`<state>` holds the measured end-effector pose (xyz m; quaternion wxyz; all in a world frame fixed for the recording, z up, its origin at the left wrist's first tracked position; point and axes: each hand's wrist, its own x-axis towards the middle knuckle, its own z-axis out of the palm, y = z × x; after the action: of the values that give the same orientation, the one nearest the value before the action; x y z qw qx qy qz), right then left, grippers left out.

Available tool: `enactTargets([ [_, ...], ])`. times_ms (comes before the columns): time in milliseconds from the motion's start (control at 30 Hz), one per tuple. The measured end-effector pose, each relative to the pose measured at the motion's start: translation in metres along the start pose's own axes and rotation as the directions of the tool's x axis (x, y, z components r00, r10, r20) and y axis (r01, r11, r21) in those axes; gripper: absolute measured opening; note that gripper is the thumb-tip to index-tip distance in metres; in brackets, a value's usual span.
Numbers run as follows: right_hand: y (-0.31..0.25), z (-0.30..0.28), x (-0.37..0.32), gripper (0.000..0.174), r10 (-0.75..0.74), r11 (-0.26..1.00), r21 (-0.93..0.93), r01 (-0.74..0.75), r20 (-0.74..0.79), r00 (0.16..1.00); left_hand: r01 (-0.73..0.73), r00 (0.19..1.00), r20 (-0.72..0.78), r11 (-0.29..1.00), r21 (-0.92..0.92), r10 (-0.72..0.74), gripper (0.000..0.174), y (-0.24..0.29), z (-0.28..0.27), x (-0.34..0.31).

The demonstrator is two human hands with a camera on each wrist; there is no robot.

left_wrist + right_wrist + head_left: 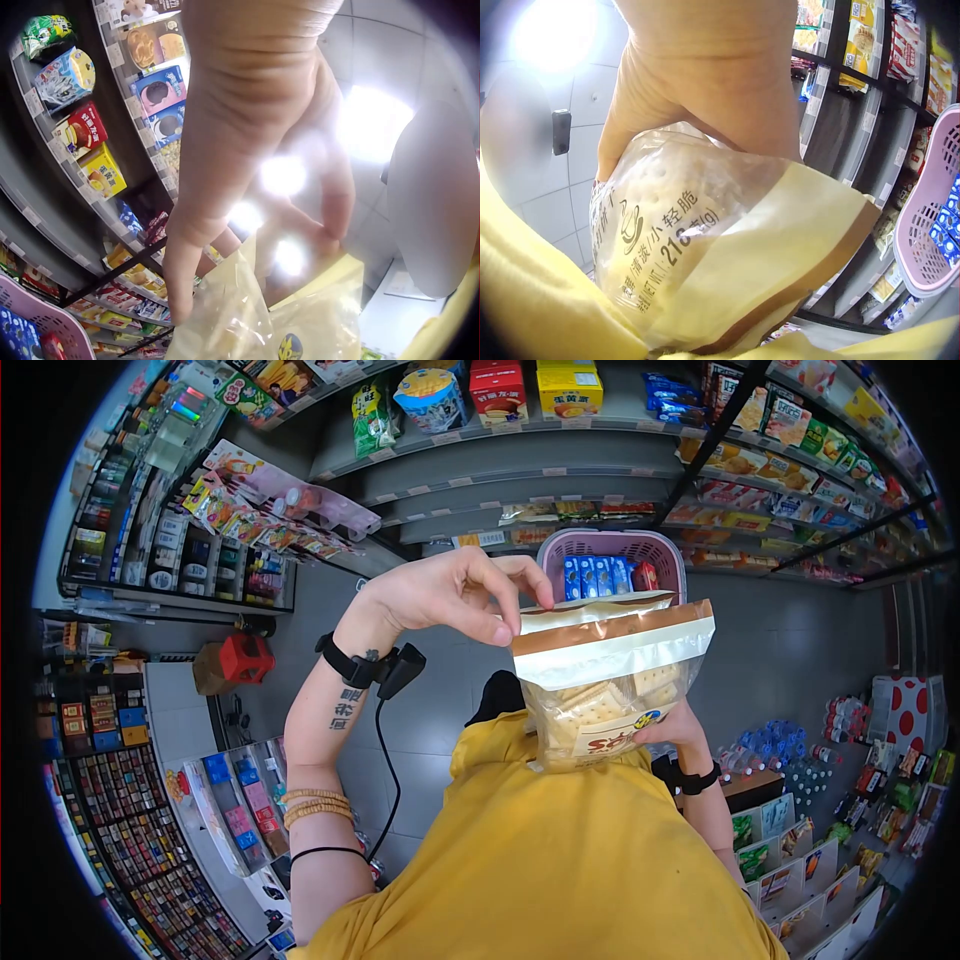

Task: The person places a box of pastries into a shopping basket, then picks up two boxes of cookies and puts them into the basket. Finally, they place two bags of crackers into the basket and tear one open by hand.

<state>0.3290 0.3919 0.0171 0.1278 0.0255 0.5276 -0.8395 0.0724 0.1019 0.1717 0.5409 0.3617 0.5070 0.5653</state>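
Observation:
A clear bag of square crackers [605,705], with a cream and brown band along its top, is held in front of the chest. My right hand [682,728] grips its lower right side, thumb across the front. The right wrist view shows that hand [712,97] over the bag [727,270], whose printed back faces the camera. At the upper left corner, my left hand [440,592] pinches the bag's top edge between thumb and finger. In the left wrist view, fingers of this hand [240,142] lie either side of the bag's top [232,307].
Beyond the bag, a pink basket [552,548] holds blue packs [595,575] and a red pack. Store shelves [440,475] curve around the front, with boxed snacks on top. Hanging packets [240,510] jut out at the left; bottles [775,745] stand at the right.

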Motion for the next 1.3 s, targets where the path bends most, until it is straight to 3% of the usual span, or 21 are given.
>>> enactTargets([
  [1300,-0.007,-0.001,0.008,0.106,-0.003,1.0,0.003,0.003,0.027,1.0,-0.026,0.988,-0.151,0.998,-0.055,0.018,0.013,-0.013,0.009,-0.004],
])
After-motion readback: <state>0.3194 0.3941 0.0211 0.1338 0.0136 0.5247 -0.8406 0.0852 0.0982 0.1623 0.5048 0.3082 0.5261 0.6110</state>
